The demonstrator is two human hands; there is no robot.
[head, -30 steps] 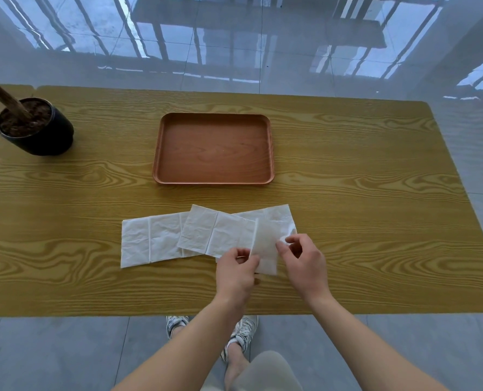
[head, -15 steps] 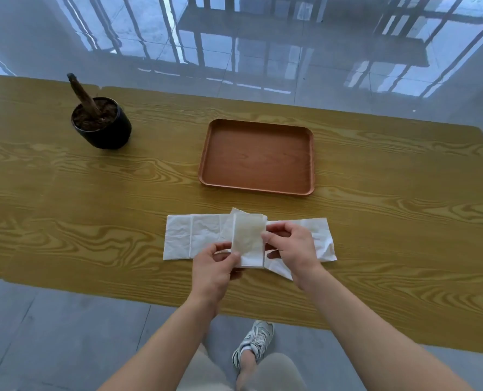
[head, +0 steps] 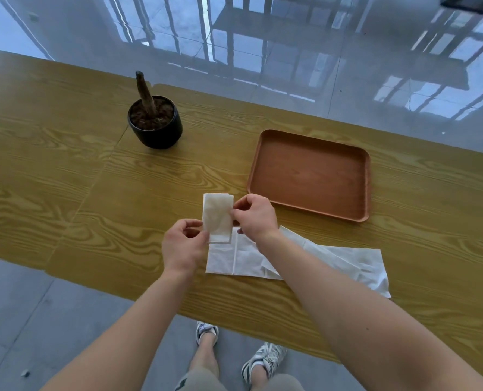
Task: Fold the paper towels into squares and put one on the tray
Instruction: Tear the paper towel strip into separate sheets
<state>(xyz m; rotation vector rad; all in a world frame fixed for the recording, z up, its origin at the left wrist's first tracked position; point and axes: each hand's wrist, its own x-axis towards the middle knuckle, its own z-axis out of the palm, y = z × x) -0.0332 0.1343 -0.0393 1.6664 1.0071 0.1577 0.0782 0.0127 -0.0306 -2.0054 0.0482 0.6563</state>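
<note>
Head view, sole, wide-angle: worn on the person, looking forward and down over table (head: 65,170) from its near edge; close on left hand (head: 182,246), right hand (head: 256,218) and folded paper towel (head: 217,217) at centre; tray (head: 366,190) 2 o'clock, plant pot (head: 155,131) 11 o'clock, shoes (head: 263,359) 6 o'clock

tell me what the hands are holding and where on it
The folded paper towel: the left hand pinches its lower left edge, the right hand pinches its right edge.

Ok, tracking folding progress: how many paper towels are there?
2: a folded towel pinched between left hand and right hand; a flat towel on the table; the forearm may hide more.
</note>
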